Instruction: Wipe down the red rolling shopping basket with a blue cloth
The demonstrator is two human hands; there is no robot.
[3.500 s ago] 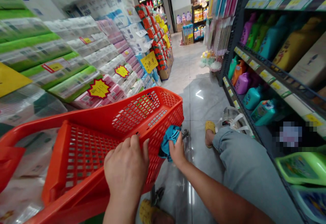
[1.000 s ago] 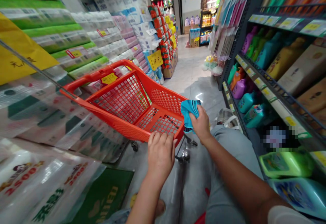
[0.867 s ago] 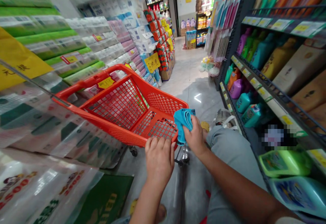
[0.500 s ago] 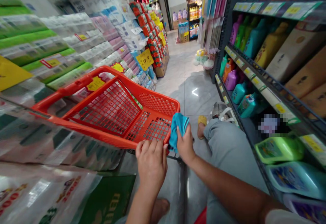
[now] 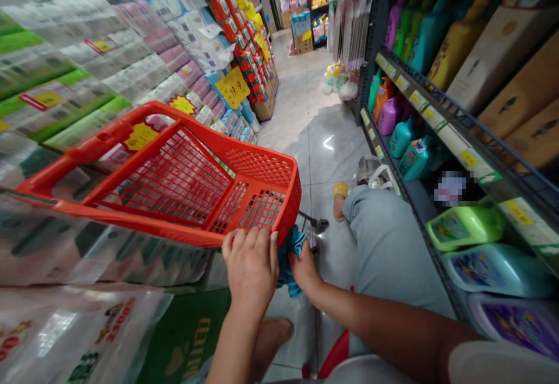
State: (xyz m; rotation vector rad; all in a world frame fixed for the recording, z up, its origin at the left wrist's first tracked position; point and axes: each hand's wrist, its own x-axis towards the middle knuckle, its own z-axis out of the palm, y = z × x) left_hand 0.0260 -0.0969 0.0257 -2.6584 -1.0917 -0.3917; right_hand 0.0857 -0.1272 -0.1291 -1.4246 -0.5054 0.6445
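Observation:
A red plastic shopping cart [image 5: 192, 234] stands just in front of me, its mesh basket holding nothing. My left hand [image 5: 251, 267] has its fingers hooked over the basket's near rim, close to the corner. Bunched in my right hand [image 5: 307, 267] is a blue cloth [image 5: 289, 259], low beside the basket's end, below the rim. Part of the cloth is hidden behind my left hand and the corner of the basket. A wheel [image 5: 321, 223] of the cart shows beyond the cloth.
Stacked tissue packs [image 5: 131, 75] line the left side, with a yellow price sign [image 5: 233, 87]. On the right, a shelf [image 5: 441, 134] carries bottles and boxes. My bent knee [image 5: 379, 227] is near it, with a bag [image 5: 373, 171] beyond. Tiled floor [image 5: 305, 122] runs ahead.
My right hand has moved down with the blue cloth, from rim height to below the basket's corner. My left hand keeps its hold on the rim. The view has shifted slightly.

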